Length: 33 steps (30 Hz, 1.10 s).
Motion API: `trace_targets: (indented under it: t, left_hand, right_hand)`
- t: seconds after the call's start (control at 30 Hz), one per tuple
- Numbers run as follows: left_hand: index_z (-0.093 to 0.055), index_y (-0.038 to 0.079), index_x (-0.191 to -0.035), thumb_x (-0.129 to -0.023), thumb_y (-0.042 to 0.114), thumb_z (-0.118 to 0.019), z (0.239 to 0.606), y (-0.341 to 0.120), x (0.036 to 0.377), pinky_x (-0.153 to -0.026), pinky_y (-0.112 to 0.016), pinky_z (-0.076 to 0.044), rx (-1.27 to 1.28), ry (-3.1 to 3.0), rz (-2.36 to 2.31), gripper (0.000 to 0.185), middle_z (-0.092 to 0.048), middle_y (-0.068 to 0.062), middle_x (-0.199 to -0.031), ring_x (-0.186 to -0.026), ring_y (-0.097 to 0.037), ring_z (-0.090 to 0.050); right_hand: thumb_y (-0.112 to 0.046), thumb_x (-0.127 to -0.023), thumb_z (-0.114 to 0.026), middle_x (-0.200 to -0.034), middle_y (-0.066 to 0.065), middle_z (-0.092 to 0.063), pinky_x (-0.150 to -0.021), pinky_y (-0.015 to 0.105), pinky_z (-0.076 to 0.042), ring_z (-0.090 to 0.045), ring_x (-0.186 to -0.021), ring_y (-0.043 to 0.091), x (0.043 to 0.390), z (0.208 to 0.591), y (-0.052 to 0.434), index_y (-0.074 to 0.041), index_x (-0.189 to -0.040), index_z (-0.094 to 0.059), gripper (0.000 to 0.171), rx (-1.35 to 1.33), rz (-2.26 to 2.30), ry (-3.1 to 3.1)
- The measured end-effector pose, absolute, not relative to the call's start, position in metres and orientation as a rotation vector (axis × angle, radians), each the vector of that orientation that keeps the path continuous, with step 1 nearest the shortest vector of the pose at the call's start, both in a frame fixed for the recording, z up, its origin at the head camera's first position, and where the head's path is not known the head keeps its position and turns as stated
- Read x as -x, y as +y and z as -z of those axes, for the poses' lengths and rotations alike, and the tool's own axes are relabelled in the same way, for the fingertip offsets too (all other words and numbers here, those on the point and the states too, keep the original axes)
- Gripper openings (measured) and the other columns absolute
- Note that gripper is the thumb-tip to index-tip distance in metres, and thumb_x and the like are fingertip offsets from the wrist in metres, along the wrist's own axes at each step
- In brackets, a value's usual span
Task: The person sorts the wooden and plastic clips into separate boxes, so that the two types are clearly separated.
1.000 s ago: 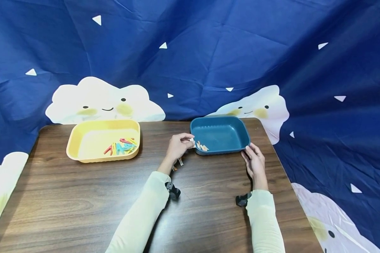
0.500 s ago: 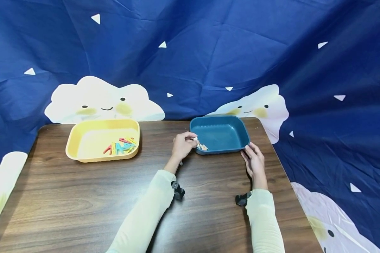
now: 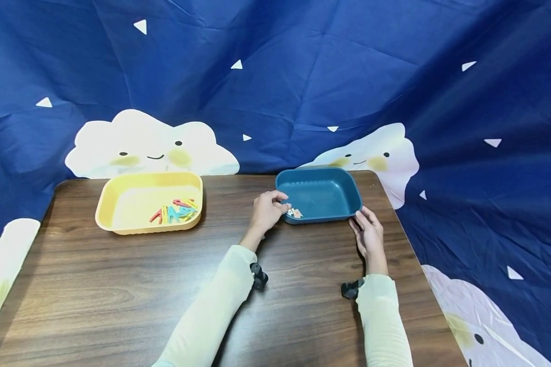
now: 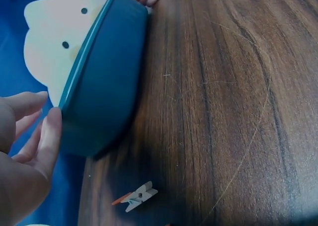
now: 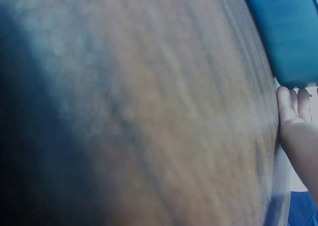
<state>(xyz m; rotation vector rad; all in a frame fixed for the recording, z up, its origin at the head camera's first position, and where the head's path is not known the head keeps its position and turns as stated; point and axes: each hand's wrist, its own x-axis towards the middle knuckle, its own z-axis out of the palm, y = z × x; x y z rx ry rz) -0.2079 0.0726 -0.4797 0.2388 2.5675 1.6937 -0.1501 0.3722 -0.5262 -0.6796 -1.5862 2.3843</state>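
Two trays sit at the back of the desk [image 3: 119,295]: the left tray [image 3: 115,196] holding a cluster of pegs [image 3: 174,211], the right tray [image 3: 330,188] well apart, a few pegs [image 3: 295,212] in its near-left corner. A loose peg [image 4: 136,197] lies on the desk before it.

Right-wrist view blurred; pegs in blue tray [image 3: 322,176] too small to tell, partly behind left hand [image 3: 265,210].

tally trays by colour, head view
yellow rectangular plastic tray: 1
dark teal rectangular plastic tray: 1
total: 2
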Motion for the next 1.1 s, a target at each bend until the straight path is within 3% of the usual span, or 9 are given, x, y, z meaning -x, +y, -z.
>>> trace_targets:
  t: [0.13,0.5,1.1]
  left_hand:
    - [-0.077,0.005,-0.105,-0.086,0.009,-0.080,0.480,0.066,0.209,-0.081,-0.032,-0.056,-0.252,2.522,-1.758,0.020,-0.074,-0.007,-0.095,-0.082,-0.016,-0.072]
    - [-0.075,0.002,-0.108,-0.085,0.007,-0.080,0.480,0.041,0.207,-0.070,-0.026,-0.055,-0.206,2.407,-1.831,0.024,-0.075,-0.012,-0.101,-0.086,-0.021,-0.072]
    - [-0.069,-0.002,-0.120,-0.085,0.009,-0.080,0.489,0.021,0.196,-0.089,-0.039,-0.055,-0.187,2.265,-1.753,0.039,-0.067,-0.022,-0.119,-0.101,-0.030,-0.066]
  right_hand:
    - [-0.009,-0.102,-0.062,-0.121,0.003,-0.056,-0.112,0.040,-0.041,-0.058,-0.114,0.016,0.150,0.526,0.373,-0.005,-0.131,-0.057,0.030,0.675,-2.383,-1.598]
    - [-0.009,-0.101,-0.062,-0.119,0.002,-0.058,-0.112,0.040,-0.040,-0.058,-0.114,0.015,0.150,0.527,0.373,-0.007,-0.130,-0.059,0.029,0.685,-2.402,-1.582]
    - [-0.009,-0.103,-0.060,-0.125,0.004,-0.052,-0.114,0.042,-0.038,-0.053,-0.121,0.019,0.150,0.527,0.371,-0.005,-0.136,-0.055,0.033,0.655,-2.368,-1.615]
